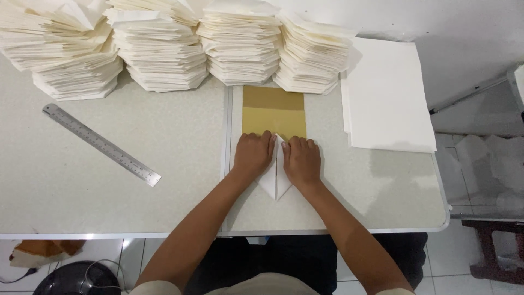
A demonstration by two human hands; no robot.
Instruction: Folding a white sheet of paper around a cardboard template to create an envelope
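Folding table carries four stacks of folded paper along its far edge; flat white sheets right; steel ruler left; brown card at centre; left hand and right hand press flat, fingers together, on a pointed paper fold; creasing step, probably; no containers.
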